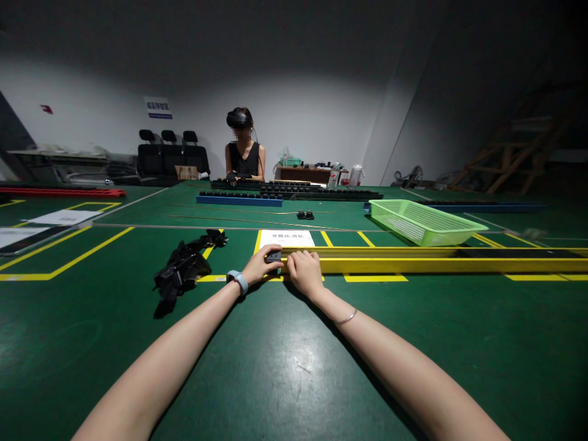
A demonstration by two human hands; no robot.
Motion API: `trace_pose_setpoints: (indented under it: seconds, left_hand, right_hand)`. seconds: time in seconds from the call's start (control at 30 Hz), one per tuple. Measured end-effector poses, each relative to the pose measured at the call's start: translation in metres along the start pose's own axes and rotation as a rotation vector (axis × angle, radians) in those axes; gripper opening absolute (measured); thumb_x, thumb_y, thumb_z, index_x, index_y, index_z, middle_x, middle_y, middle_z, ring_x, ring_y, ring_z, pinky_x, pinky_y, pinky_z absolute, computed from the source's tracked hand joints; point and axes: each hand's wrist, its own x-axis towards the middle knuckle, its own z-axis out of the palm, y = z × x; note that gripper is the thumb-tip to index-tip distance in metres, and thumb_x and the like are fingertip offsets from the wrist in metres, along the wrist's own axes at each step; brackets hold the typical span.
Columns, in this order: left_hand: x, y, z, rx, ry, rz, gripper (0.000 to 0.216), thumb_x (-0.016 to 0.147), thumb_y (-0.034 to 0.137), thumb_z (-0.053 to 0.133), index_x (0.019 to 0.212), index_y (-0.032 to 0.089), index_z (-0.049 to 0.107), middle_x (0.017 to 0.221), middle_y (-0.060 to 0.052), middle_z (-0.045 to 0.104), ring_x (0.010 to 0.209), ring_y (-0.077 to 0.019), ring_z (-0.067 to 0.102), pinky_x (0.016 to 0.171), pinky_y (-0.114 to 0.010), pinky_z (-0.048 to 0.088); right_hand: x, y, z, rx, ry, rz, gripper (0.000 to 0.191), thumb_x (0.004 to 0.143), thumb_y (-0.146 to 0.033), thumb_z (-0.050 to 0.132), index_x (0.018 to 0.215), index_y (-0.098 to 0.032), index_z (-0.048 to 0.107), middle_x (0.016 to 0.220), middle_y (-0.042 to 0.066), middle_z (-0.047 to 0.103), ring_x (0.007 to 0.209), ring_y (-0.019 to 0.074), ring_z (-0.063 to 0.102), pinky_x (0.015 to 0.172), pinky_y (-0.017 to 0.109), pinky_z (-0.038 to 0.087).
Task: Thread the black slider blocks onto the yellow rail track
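Note:
A long yellow rail lies across the green table and runs off to the right. At its left end my left hand pinches a small black block, which sits at or against the rail's end; I cannot tell whether it is inside the channel. Close beside it my right hand is closed over the rail, fingers curled on its near wall. Left of my hands lies a loose pile of black plastic parts. A white paper label with printed characters lies just behind the rail.
A light green basket stands behind the rail at right. Two small black pieces and thin rods lie mid-table. Farther back are a blue rail and black strips, where another person wearing a headset works. Papers lie left.

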Motion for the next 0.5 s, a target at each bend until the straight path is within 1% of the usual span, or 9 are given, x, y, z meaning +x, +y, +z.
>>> trace_pose_setpoints:
  seconds: [0.13, 0.3, 0.5]
  left_hand:
    - [-0.0002, -0.0006, -0.0001, 0.011, -0.005, -0.003, 0.047, 0.069, 0.033, 0.07, 0.112, 0.02, 0.058, 0.123, -0.009, 0.057, 0.118, -0.0233, 0.05, 0.105, -0.039, 0.035]
    - [-0.0004, -0.0025, 0.0003, -0.032, -0.004, -0.026, 0.046, 0.071, 0.036, 0.068, 0.113, 0.02, 0.058, 0.123, -0.008, 0.057, 0.118, -0.0227, 0.051, 0.104, -0.038, 0.035]
    - [-0.0005, -0.0029, 0.002, -0.046, 0.012, -0.027, 0.046, 0.071, 0.035, 0.069, 0.114, 0.02, 0.058, 0.123, -0.008, 0.058, 0.117, -0.0233, 0.051, 0.104, -0.039, 0.035]
  right_hand:
    - [0.0001, 0.0004, 0.0003, 0.001, -0.005, -0.003, 0.032, 0.095, -0.028, 0.032, 0.074, -0.019, 0.055, 0.075, 0.003, 0.061, 0.077, 0.0167, 0.047, 0.074, 0.033, 0.021]
    - [0.0, 0.0002, 0.0002, 0.008, -0.001, -0.007, 0.033, 0.095, -0.029, 0.032, 0.074, -0.019, 0.055, 0.074, 0.003, 0.061, 0.076, 0.0168, 0.047, 0.074, 0.033, 0.021]
    - [0.0002, 0.0, -0.0001, 0.011, 0.007, -0.009, 0.032, 0.095, -0.029, 0.032, 0.075, -0.019, 0.055, 0.075, 0.003, 0.061, 0.077, 0.0168, 0.047, 0.074, 0.033, 0.021]
